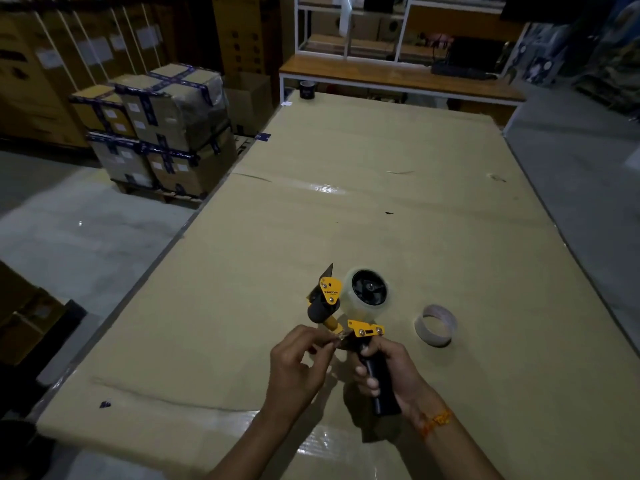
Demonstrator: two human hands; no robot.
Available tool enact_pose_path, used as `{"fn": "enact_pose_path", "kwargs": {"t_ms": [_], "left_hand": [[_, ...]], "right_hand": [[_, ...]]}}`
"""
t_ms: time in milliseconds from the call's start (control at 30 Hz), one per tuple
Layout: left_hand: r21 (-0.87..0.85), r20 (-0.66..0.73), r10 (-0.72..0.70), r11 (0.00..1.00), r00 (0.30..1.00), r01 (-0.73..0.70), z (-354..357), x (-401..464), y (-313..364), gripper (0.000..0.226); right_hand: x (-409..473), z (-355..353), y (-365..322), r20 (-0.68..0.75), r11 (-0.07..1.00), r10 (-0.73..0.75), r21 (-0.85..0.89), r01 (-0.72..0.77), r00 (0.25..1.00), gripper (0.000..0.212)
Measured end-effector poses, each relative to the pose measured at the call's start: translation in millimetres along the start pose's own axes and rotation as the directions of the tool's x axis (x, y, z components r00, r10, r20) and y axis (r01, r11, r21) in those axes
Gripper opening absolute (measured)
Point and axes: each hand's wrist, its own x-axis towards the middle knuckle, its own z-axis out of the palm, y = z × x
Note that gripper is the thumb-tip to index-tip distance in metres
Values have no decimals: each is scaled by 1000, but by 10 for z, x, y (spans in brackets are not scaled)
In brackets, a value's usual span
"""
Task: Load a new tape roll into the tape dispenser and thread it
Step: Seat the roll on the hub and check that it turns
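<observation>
A yellow and black tape dispenser [332, 299] is held up over the table. My right hand [384, 368] is wrapped around its black handle. A clear tape roll [369, 292] sits on the dispenser's black hub. My left hand [298, 362] pinches the loose end of the tape [337, 337] just below the yellow roller, between thumb and fingers. An empty cardboard tape core [436, 325] lies on the table to the right of the dispenser.
The work table [381, 209] is covered in brown cardboard. A dark tape roll [306, 89] stands at its far edge. Stacked taped cartons [156, 129] sit on a pallet to the left. A wooden bench and white shelf frame [398, 77] lie beyond.
</observation>
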Motion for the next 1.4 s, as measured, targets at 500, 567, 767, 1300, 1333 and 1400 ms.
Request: {"fn": "enact_pose_path", "kwargs": {"t_ms": [500, 567, 767, 1300, 1333, 1400], "left_hand": [[-574, 622, -319, 436, 715, 693, -142, 293, -92, 77], [-577, 613, -304, 459, 730, 676, -128, 293, -138, 80], [-476, 506, -183, 756, 843, 450, -186, 321, -137, 39], [-349, 517, -439, 676, 735, 649, -264, -55, -455, 36], [-340, 521, -442, 677, 730, 653, -246, -67, -460, 34], [-372, 518, -427, 668, 741, 645, -206, -72, -415, 36]], "right_hand": [[-146, 276, 139, 178, 907, -278, -276, 319, 944, 35], [-192, 305, 139, 205, 881, -301, -315, 354, 931, 22], [-264, 362, 183, 229, 862, -265, -378, 337, 937, 33], [-641, 301, -1056, -46, 397, -603, -883, 250, 796, 62], [-626, 411, -1109, -59, 345, -679, -905, 248, 732, 63], [-594, 615, -1145, -68, 267, -743, -943, 201, 666, 59]]}}
